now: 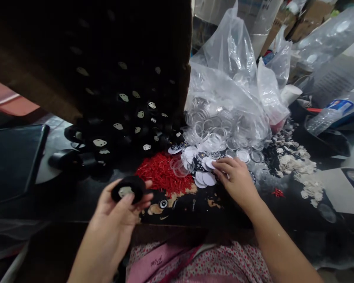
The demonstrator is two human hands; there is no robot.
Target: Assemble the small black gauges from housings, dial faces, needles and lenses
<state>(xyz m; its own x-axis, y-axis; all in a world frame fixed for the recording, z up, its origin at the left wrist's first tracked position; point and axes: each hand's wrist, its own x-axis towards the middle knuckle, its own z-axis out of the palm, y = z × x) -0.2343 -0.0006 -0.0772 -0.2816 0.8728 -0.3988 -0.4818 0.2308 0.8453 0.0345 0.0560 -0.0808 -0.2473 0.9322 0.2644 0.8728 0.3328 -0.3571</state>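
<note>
From my remote position, I read the left hand (113, 214) as gripping a black cylindrical casing (138, 184) between thumb and fingers, with the thumb against the pale insert plate (124, 190) on its face. I have the right hand (236, 177) palm-down, fingers nearly together, tips touching the uppermost white discs (206, 179); I cannot tell whether one is pinched.

I locate the red sticks (156, 173) in a pile between the hands, just beyond the left fingertips. A small ringed disc (163, 204) lies on the black worktop (224, 214), right of the left hand. Clear round covers (214, 129) are heaped beyond the right hand, with a clear plastic bag (231, 80) behind them. To that hand's right lie a small red cluster (278, 192) and, farther out, cream perforated plates (295, 165). Beyond the left hand, I note an open cardboard box (35, 86) with more black casings (61, 160) at its mouth.
</note>
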